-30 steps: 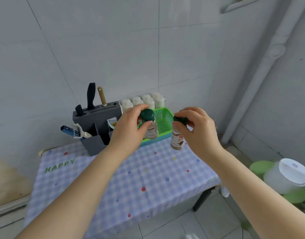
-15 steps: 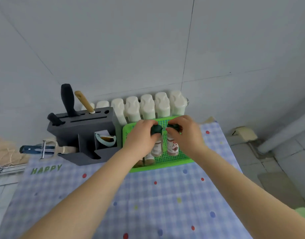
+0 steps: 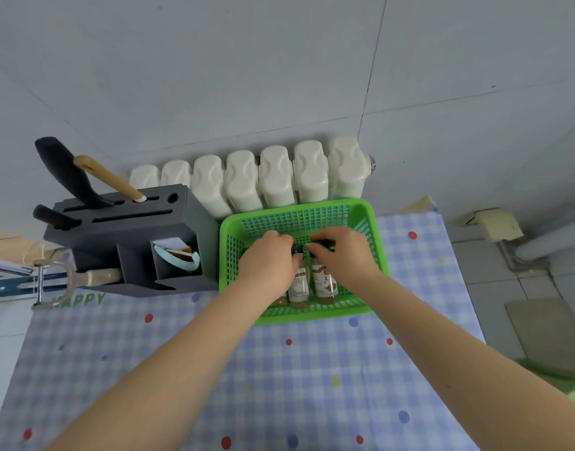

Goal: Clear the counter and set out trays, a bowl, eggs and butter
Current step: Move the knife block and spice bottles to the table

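Desk (image 3: 279,385) clearing: green basket (image 3: 370,219) sits at its back edge. My left hand (image 3: 268,265) and right hand (image 3: 343,258) each grip a spice bottle (image 3: 325,281) cap inside it. Seat both upright against neighbours before letting go.

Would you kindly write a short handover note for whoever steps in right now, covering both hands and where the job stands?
Left hand: grips the green cap of a spice bottle standing in the green basket.
Right hand: grips the cap of the neighbouring bottle, also in the basket.
A third bottle shows partly under the left hand.
Done: both bottles are down inside the basket, off the checked tablecloth.
Left: let go of both; trays, bowl, eggs and butter are not in view. The knife block stands beside the basket.
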